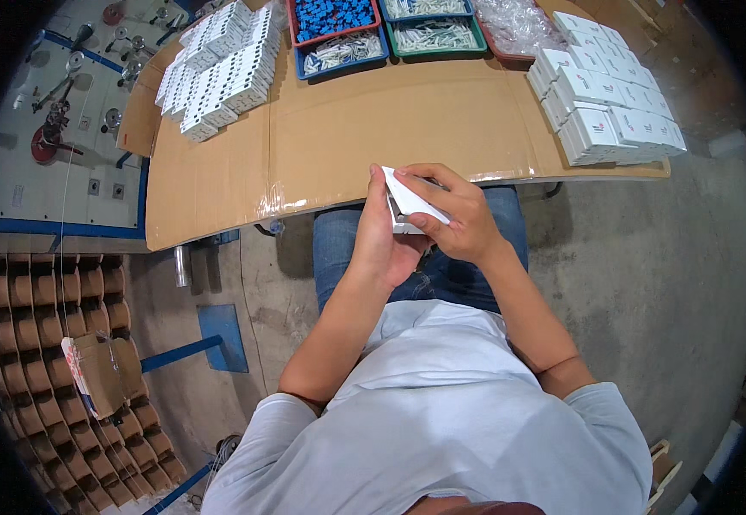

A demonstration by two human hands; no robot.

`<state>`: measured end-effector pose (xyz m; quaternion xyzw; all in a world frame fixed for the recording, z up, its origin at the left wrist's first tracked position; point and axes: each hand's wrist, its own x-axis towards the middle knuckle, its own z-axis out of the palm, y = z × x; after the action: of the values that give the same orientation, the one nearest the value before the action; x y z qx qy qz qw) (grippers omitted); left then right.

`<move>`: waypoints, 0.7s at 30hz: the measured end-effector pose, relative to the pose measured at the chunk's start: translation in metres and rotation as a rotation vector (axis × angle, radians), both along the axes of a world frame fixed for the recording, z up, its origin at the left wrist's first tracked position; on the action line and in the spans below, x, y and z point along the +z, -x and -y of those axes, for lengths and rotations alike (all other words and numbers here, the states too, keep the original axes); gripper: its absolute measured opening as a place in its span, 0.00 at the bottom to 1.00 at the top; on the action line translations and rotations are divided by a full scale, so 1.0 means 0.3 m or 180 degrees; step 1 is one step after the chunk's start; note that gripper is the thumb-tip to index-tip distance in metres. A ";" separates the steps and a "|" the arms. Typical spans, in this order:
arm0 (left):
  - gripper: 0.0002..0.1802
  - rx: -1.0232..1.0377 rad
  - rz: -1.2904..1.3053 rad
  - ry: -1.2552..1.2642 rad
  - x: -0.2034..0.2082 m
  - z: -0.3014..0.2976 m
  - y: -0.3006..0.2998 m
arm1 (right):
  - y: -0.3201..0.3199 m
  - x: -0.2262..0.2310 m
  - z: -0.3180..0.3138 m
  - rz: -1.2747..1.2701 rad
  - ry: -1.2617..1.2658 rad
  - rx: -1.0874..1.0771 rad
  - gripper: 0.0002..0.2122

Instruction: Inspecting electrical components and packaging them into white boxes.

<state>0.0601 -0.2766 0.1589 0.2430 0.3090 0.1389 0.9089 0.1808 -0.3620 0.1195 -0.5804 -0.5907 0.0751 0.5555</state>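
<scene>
Head view, sole entry.

Item: small white box (409, 228), one. Place: between the two hands, in contact with both, above the lap and just on the near side of the table edge. Condition: white panel (418, 202) tilted up at an angle, a dark gap showing beneath it.

Axis: the panel's long edge slants from the left thumb tip, far side, toward the right thumb, near side. The box's own long axis — mostly covered by fingers — cannot be told with certainty.

Left hand (379, 233): cupped along the left side and underneath, thumb up the left edge, pointing away from the body; bears the box.

Right hand (461, 213): bent over from the right, fingers across the far part of the panel, thumb at its near corner; appears to pinch it. Neither hand is nearer, since both touch; the right has the panel, the left the body.

Surroundings: cardboard-covered table (347, 129), directly beyond the hands. Stacked white boxes, left block (234, 73), beyond and left; right block (606, 99), beyond and right. Green tray (441, 52) of small pale pieces, straight beyond, well apart.
</scene>
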 end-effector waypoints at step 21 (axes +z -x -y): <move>0.38 0.0005 0.0046 0.0070 -0.013 0.008 0.012 | 0.008 0.019 0.002 -0.0253 0.0178 0.0244 0.20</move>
<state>0.0564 -0.2790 0.1550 0.2318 0.3042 0.1380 0.9136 0.1784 -0.3625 0.1253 -0.5692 -0.5877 0.1358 0.5587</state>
